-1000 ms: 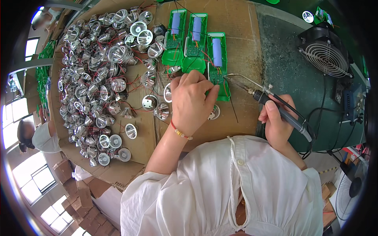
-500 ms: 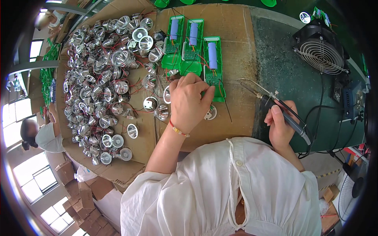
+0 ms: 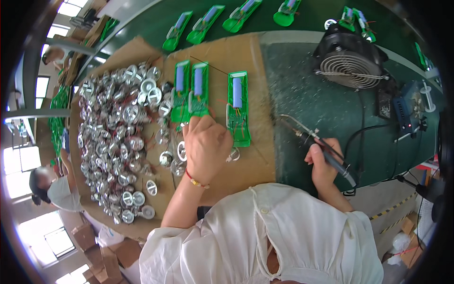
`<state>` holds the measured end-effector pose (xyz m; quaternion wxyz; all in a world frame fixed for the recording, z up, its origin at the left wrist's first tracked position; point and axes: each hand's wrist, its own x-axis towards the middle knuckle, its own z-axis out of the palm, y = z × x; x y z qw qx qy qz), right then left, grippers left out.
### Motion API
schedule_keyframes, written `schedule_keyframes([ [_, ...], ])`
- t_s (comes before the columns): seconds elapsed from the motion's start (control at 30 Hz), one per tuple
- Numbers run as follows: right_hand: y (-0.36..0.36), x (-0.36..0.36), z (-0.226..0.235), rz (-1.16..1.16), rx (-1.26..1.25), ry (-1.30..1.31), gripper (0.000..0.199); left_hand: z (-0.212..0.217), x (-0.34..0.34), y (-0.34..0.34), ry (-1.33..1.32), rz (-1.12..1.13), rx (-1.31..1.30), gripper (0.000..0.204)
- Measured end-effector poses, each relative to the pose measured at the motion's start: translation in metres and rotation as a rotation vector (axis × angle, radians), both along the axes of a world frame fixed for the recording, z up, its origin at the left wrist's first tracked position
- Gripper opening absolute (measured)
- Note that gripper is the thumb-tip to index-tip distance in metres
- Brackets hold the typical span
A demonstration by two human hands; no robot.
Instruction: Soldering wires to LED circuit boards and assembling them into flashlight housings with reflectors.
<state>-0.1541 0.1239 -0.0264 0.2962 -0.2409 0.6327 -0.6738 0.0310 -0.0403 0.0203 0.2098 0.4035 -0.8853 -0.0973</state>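
Observation:
My left hand is closed, its fingers bent down just below two green flashlight housings. Whatever its fingertips pinch is hidden beneath them. Each housing carries a blue-purple cylindrical battery and a small green circuit board with thin wires. A third green housing of the same kind lies separately, to the right of this hand. My right hand grips a soldering iron by its dark handle. The iron's tip points up and left, near the cardboard's right edge, with a thin metal tube running alongside.
A heap of silvery reflector cups with red wires covers the left of the cardboard sheet. More green housings line the far side. At right stand a black fan and a blue soldering station. Another person sits at far left.
The whole view has shifted, showing more of the far side. My left hand has moved left from the third housing, which now lies farther from the other two. My right hand still holds the iron.

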Motion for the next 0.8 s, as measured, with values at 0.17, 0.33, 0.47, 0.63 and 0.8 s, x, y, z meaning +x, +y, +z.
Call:
schedule_keyframes([
  [0.17, 0.003, -0.008, -0.01, -0.029, 0.04, -0.075, 0.014, 0.01, -0.091, -0.08, -0.07, -0.116, -0.176, 0.012],
  [0.33, 0.003, 0.0, -0.01, 0.038, 0.07, -0.054, 0.016, 0.005, -0.181, -0.199, -0.258, -0.026, -0.271, 0.02],
  [0.47, 0.006, -0.006, -0.024, 0.019, 0.076, -0.006, 0.021, -0.012, -0.248, -0.232, -0.162, -0.018, -0.356, 0.024],
  [0.63, 0.0, -0.011, -0.024, 0.008, -0.006, 0.108, 0.023, -0.015, -0.281, -0.203, -0.402, -0.175, -0.413, 0.02],
  [0.8, 0.004, -0.006, -0.021, 0.013, 0.014, 0.034, 0.02, -0.02, -0.248, -0.182, -0.303, -0.207, -0.388, 0.018],
])
